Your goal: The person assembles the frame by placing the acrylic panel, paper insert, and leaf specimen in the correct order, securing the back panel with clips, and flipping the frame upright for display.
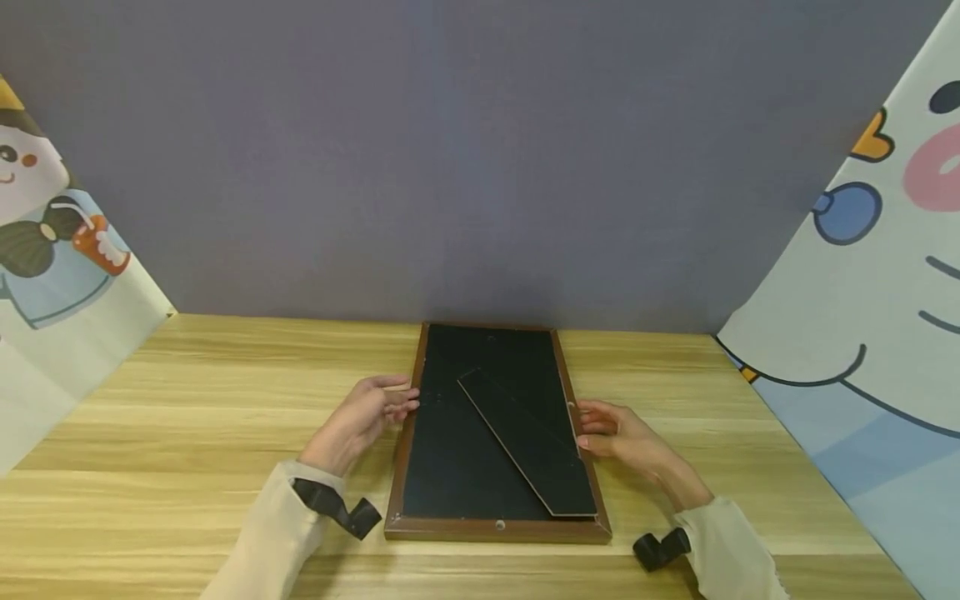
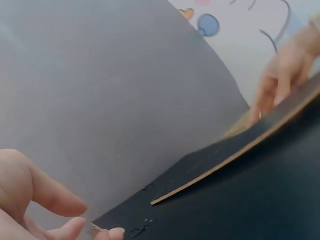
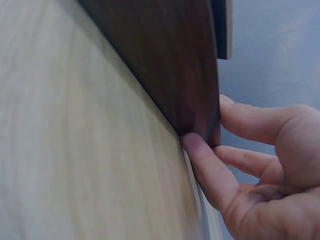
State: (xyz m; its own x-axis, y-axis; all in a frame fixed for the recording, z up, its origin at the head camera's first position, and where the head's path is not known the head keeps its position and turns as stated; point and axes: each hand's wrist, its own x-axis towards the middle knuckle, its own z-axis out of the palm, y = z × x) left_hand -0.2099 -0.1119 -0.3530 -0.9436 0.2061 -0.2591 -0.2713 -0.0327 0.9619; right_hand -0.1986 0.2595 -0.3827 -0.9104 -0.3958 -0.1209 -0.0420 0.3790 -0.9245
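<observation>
A picture frame (image 1: 498, 530) with a brown border lies on the wooden table, its black backing (image 1: 457, 467) facing up. Slanting across the backing is a black stand flap (image 1: 528, 454). My left hand (image 1: 367, 417) is at the frame's left edge, fingers loosely bent. In the left wrist view, its thumb is off the frame, and one fingertip (image 2: 116, 233) lies right at the backing's edge. My right hand (image 1: 618, 437) pinches the frame's right edge. The right wrist view shows its thumb (image 3: 255, 122) and fingers on either side of the brown border (image 3: 165, 65).
A grey panel (image 1: 480, 167) rises behind the table (image 1: 247, 400), close to the frame's far end. Cartoon-printed sheets stand on the left (image 1: 67, 333) and the right (image 1: 810, 317). Black straps (image 1: 337, 507) circle the sleeves.
</observation>
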